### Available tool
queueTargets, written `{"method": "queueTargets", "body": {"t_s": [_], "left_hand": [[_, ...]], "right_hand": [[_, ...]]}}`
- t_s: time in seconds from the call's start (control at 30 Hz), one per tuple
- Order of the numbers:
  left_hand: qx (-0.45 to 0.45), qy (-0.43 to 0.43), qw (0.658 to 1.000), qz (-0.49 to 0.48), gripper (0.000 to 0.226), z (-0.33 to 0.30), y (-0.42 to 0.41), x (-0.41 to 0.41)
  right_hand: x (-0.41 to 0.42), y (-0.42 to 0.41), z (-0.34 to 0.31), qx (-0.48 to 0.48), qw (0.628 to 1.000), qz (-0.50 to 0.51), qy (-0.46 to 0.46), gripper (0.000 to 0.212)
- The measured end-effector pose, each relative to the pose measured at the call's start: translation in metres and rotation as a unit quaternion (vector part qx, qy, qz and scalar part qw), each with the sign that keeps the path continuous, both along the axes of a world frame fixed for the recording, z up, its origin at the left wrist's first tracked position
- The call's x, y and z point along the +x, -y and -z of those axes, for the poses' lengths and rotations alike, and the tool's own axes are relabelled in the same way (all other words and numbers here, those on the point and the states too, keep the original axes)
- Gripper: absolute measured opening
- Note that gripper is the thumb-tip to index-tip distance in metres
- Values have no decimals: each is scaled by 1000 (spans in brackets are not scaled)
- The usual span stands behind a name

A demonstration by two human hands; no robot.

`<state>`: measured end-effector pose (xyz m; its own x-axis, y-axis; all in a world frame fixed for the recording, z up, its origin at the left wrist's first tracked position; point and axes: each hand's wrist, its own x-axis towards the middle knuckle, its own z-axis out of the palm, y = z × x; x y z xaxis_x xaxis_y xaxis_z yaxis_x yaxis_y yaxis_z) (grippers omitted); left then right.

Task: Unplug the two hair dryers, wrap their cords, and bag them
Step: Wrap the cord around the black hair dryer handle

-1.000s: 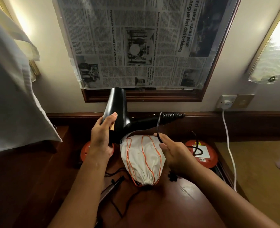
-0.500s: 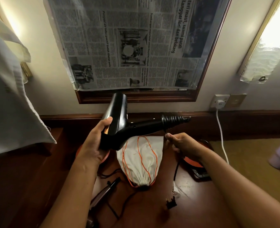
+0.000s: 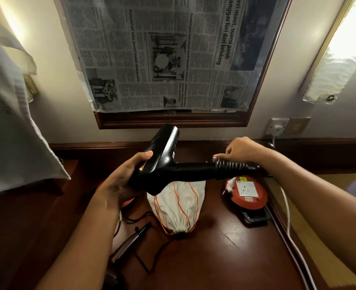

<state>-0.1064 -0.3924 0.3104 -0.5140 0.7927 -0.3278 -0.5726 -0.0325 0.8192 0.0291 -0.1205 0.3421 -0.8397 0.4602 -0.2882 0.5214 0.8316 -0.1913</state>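
My left hand [image 3: 122,181] grips the barrel of a black hair dryer [image 3: 164,162] held above the wooden desk, its handle pointing right. My right hand [image 3: 241,150] pinches the black cord at the ribbed strain relief [image 3: 231,165] on the handle's end. Below the dryer lies a white drawstring bag [image 3: 177,208] with orange cords, cinched at its near end. A second, brownish appliance [image 3: 129,243] with a black cord lies on the desk near my left forearm.
A red extension reel [image 3: 249,193] with a white socket sits on the desk [image 3: 225,258] at the right. A white cable [image 3: 288,216] runs down from the wall socket [image 3: 276,127]. A newspaper-covered mirror [image 3: 162,53] hangs ahead; a white cloth [image 3: 9,126] hangs left.
My right hand rose from below the handle to the ribbed cord end, taking the cord up with it. The dryer tipped so that its handle lies more level.
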Motion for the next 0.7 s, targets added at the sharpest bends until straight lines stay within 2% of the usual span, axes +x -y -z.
{"method": "queueTargets", "body": {"t_s": [0.07, 0.13, 0.23, 0.3, 0.5, 0.6, 0.7], "left_hand": [[-9, -18, 1000, 5, 44, 0, -1, -2], [-33, -40, 999, -6, 50, -1, -4, -4], [-68, -98, 992, -40, 55, 3, -11, -8], [-98, -133, 984, -67, 58, 8, -16, -9], [-122, -165, 962, -179, 46, 15, -34, -2], [-111, -148, 955, -231, 47, 17, -38, 0], [-97, -104, 955, -261, 40, 18, -39, 0]], "right_hand": [[-1, 1, -9, 93, 996, 2, 3, 83], [0, -2, -18, 145, 989, 1, -19, 86], [0, -6, -30, 167, 983, -37, -65, 67], [-1, -5, -32, 163, 979, -57, -107, 53], [10, 32, -29, 125, 971, -53, -197, 33], [15, 54, -12, 76, 973, -20, -217, 24], [20, 72, 8, -15, 962, 36, -271, 21]]}}
